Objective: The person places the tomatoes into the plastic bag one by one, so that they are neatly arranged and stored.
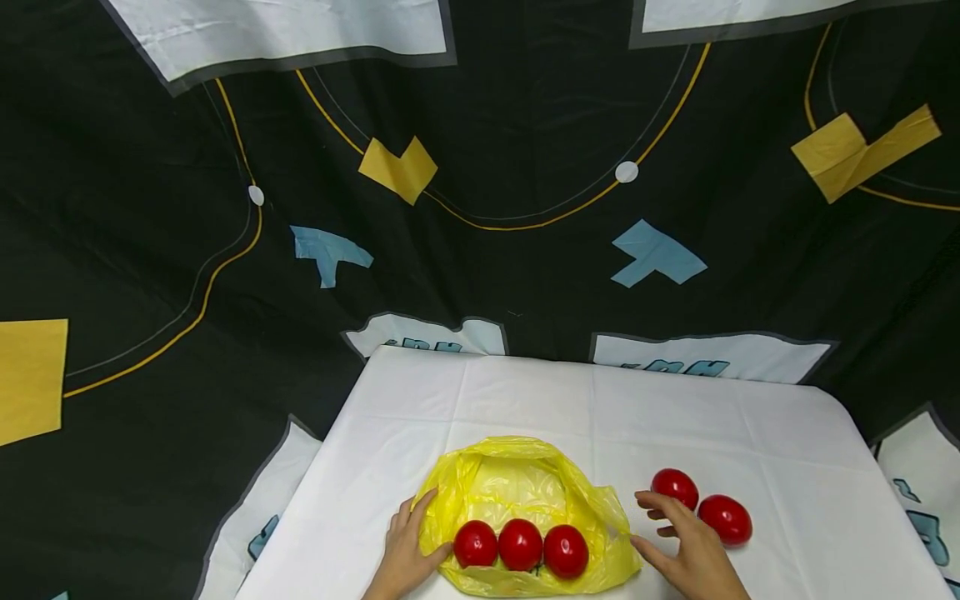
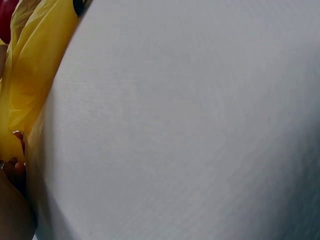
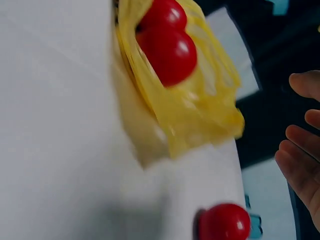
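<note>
A yellow plastic bag (image 1: pixel 525 479) lies with its mouth spread on the table. Three red tomatoes (image 1: pixel 521 544) sit in a row inside its near part. At the bag's left side my left hand (image 1: pixel 405 550) holds the rim, its thumb on the inner side and fingers along the outside; in the left wrist view the fingers are mostly hidden by the yellow plastic (image 2: pixel 37 65). My right hand (image 1: pixel 693 550) hovers between the bag and two loose tomatoes (image 1: pixel 725 520), fingers apart and nothing held. The right wrist view shows its fingers (image 3: pixel 300 165) away from the bag.
A white cloth (image 1: pixel 660 417) covers the table. Behind it hangs a dark patterned cloth (image 1: pixel 517 283) with yellow and blue shapes. The loose tomatoes lie on the right of the bag, close together.
</note>
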A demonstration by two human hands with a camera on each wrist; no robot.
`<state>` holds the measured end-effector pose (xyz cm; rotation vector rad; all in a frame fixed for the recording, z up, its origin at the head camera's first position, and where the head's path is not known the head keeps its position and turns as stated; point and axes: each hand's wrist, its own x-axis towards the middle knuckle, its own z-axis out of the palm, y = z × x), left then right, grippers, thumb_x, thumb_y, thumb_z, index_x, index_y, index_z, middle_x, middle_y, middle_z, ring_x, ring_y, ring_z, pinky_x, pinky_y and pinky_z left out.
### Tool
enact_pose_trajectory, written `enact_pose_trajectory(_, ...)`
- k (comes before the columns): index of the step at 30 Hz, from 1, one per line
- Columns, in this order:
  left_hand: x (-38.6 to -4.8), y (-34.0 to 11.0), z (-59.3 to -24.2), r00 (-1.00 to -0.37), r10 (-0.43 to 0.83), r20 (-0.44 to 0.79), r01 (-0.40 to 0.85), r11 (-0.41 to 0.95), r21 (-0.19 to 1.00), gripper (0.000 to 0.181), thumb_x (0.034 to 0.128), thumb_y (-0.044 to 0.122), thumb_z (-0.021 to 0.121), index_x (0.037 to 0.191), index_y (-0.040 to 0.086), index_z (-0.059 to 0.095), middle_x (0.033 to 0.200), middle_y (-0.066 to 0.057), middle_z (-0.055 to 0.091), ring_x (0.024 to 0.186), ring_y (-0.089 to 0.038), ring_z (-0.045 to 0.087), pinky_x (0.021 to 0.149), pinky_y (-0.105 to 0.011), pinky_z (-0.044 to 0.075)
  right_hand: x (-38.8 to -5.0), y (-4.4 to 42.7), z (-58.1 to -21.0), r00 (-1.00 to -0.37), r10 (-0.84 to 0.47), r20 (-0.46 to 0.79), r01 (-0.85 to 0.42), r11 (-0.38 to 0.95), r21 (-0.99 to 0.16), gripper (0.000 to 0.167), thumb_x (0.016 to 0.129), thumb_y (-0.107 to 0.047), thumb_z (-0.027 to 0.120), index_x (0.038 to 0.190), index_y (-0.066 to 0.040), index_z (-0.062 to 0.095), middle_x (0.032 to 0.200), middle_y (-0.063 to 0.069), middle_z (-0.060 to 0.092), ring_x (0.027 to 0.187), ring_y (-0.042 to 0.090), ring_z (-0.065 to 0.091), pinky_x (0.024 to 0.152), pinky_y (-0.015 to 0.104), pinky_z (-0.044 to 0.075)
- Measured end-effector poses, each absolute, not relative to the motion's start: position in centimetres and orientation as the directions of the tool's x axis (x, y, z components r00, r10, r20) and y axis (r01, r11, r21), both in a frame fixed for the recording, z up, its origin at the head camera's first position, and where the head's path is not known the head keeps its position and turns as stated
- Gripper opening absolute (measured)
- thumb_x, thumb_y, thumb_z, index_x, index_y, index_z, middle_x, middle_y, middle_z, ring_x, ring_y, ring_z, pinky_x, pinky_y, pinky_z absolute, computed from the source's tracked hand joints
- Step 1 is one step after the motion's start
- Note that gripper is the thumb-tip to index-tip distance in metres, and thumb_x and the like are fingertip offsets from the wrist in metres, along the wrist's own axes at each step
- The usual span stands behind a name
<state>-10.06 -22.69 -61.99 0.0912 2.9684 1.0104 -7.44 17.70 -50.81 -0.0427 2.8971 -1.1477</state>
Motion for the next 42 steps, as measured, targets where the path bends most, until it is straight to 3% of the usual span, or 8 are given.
enact_pose_trajectory(4, -10.0, -22.7, -62.0, -0.999, 0.053, 0.007, 0.046, 0.794, 0.606, 0.085, 0.0718, 0.046, 0.075, 0.145, 0.027, 0.035, 0.133, -0.006, 0.038, 0.113, -0.024, 0.037, 0.088, -0.045, 0.033, -7.0, 19.9, -50.8, -0.999, 0.002, 0.038, -0.023, 0.767, -0.641, 0.060, 0.071, -0.024, 0.083, 0.122, -0.009, 0.056, 0.115, 0.010, 0.063, 0.090, 0.024, 0.063, 0.073, 0.037, 0.054)
enact_pose_trajectory(13, -10.1, -23.0, -62.1, -0.999, 0.051, 0.011, 0.048, 0.798, 0.600, 0.085, 0.0717, 0.047, 0.075, 0.145, 0.027, 0.035, 0.132, -0.006, 0.038, 0.112, -0.022, 0.037, 0.087, -0.044, 0.033, -6.9, 24.9, -52.0, -0.994, 0.100, 0.034, 0.063, 0.822, -0.566, 0.077, 0.073, -0.042, 0.080, 0.131, -0.004, 0.045, 0.121, 0.024, 0.052, 0.101, 0.040, 0.053, 0.077, 0.054, 0.050)
enact_pose_trajectory(16, -10.0, -23.0, -62.1, -0.999, 0.050, 0.007, 0.044, 0.798, 0.602, 0.085, 0.0714, 0.046, 0.075, 0.145, 0.027, 0.035, 0.133, -0.006, 0.038, 0.112, -0.022, 0.037, 0.088, -0.045, 0.033, -7.1, 26.0, -52.8, -0.989, 0.133, 0.058, 0.079, 0.829, -0.554, 0.081, 0.072, -0.038, 0.082, 0.133, -0.002, 0.043, 0.123, 0.028, 0.047, 0.099, 0.042, 0.050, 0.075, 0.057, 0.049)
enact_pose_trajectory(20, -10.0, -23.0, -62.0, -0.999, 0.051, 0.007, 0.045, 0.798, 0.601, 0.085, 0.0714, 0.045, 0.075, 0.145, 0.027, 0.035, 0.133, -0.006, 0.038, 0.112, -0.022, 0.037, 0.088, -0.045, 0.033, -7.4, 27.0, -54.0, -0.986, 0.151, 0.071, 0.089, 0.837, -0.540, 0.090, 0.068, -0.033, 0.085, 0.135, 0.001, 0.037, 0.128, 0.033, 0.039, 0.107, 0.049, 0.039, 0.083, 0.066, 0.040)
enact_pose_trajectory(23, -10.0, -23.0, -62.0, -0.999, 0.054, 0.007, 0.048, 0.797, 0.601, 0.085, 0.0717, 0.046, 0.074, 0.145, 0.027, 0.035, 0.133, -0.006, 0.038, 0.112, -0.023, 0.037, 0.088, -0.045, 0.033, -7.8, 27.6, -55.0, -0.988, 0.154, -0.008, 0.133, 0.828, -0.545, 0.101, 0.067, -0.037, 0.085, 0.139, 0.003, 0.028, 0.133, 0.035, 0.030, 0.115, 0.053, 0.028, 0.087, 0.071, 0.030)
enact_pose_trajectory(29, -10.0, -23.0, -62.2, -0.998, 0.060, 0.007, 0.052, 0.796, 0.603, 0.085, 0.0725, 0.048, 0.073, 0.145, 0.028, 0.035, 0.132, -0.006, 0.039, 0.112, -0.022, 0.037, 0.088, -0.045, 0.033, -8.5, 28.2, -56.7, -0.971, 0.164, -0.174, 0.234, 0.801, -0.551, 0.112, 0.068, -0.044, 0.082, 0.145, 0.004, 0.017, 0.139, 0.037, 0.022, 0.118, 0.057, 0.025, 0.088, 0.069, 0.030)
enact_pose_trajectory(35, -10.0, -22.9, -62.1, -0.998, 0.060, 0.008, 0.053, 0.794, 0.606, 0.085, 0.0723, 0.049, 0.073, 0.145, 0.028, 0.035, 0.132, -0.005, 0.039, 0.112, -0.021, 0.036, 0.088, -0.044, 0.033, -8.8, 28.4, -57.6, -0.965, 0.165, -0.204, 0.252, 0.796, -0.550, 0.111, 0.068, -0.049, 0.080, 0.144, 0.005, 0.020, 0.135, 0.038, 0.027, 0.118, 0.057, 0.028, 0.090, 0.068, 0.029)
enact_pose_trajectory(42, -10.0, -22.8, -62.0, -0.998, 0.056, 0.008, 0.049, 0.794, 0.606, 0.085, 0.0721, 0.048, 0.074, 0.145, 0.027, 0.035, 0.133, -0.005, 0.038, 0.113, -0.022, 0.037, 0.089, -0.046, 0.033, -9.0, 28.6, -57.9, -0.972, 0.164, -0.171, 0.232, 0.808, -0.541, 0.098, 0.072, -0.036, 0.082, 0.141, 0.006, 0.026, 0.134, 0.037, 0.030, 0.120, 0.056, 0.030, 0.093, 0.066, 0.030)
